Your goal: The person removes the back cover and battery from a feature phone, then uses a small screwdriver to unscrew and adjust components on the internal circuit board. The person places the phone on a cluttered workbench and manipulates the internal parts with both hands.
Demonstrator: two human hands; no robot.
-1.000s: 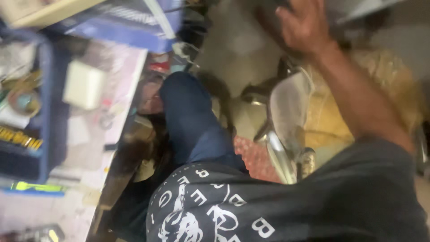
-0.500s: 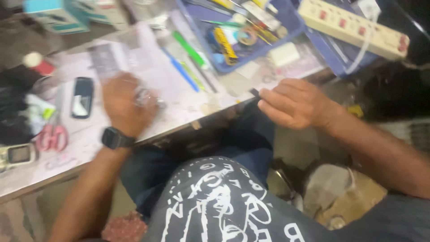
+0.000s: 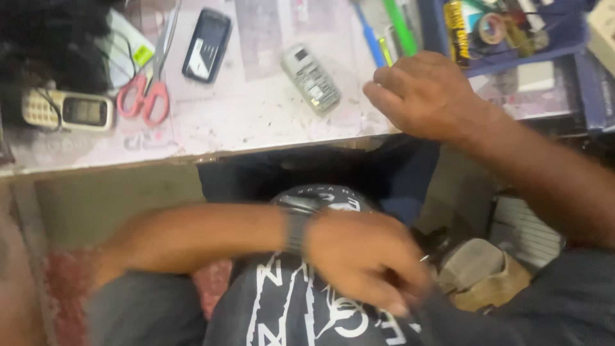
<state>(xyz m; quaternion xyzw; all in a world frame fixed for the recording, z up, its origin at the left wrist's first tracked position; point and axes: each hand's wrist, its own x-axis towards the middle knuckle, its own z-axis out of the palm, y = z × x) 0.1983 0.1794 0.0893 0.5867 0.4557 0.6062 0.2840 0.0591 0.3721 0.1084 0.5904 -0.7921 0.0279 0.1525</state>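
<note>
One grey keypad phone (image 3: pixel 311 79) lies just beside right hand (image 3: pixel 428 96).

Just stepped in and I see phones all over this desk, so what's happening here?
A person sits at a worn worktable. Their right hand rests loosely curled on the table edge, close to a small grey keypad phone but apart from it. Their left hand, with a dark watch on the wrist, is down at the lap against the dark printed shirt; it is blurred, so I cannot tell whether it holds anything. Red-handled scissors, a black phone and another keypad phone lie untouched on the table.
</note>
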